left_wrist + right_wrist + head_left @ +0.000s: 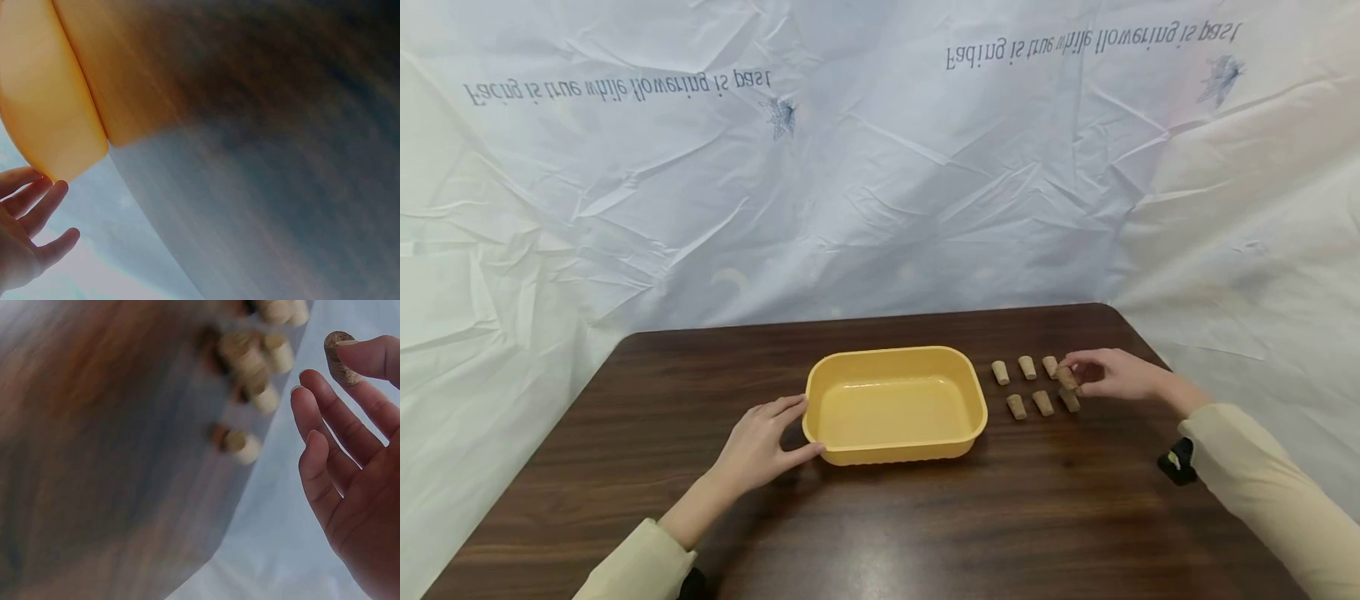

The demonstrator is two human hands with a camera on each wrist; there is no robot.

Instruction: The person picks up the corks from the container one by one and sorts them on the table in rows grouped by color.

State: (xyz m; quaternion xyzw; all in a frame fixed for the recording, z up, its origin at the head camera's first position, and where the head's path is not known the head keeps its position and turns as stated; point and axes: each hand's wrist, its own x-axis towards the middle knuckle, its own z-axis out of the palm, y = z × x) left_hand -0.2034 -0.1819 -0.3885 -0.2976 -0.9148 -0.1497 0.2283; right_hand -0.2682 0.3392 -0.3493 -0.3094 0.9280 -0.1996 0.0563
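Observation:
A yellow plastic basin (895, 450) stands on the wooden table in the head view, with its inside bare. My left hand (763, 442) rests at the basin's left end, fingers spread along the wall and the thumb at the near corner. Seen from the left wrist, the fingertips of that hand (31, 215) meet the basin's corner (56, 94). To the right of the basin, my right hand (1112, 375) pinches a cork stopper (342, 359) between thumb and index finger. Its other fingers stay loosely bent. The held cork overlaps the right end of the two rows of corks.
Several cork stoppers stand in two rows right of the basin, among them a back-row cork (1000, 372) and a front-row cork (1017, 406). The dark wooden table (925, 525) ends at the back against a white printed cloth (880, 208).

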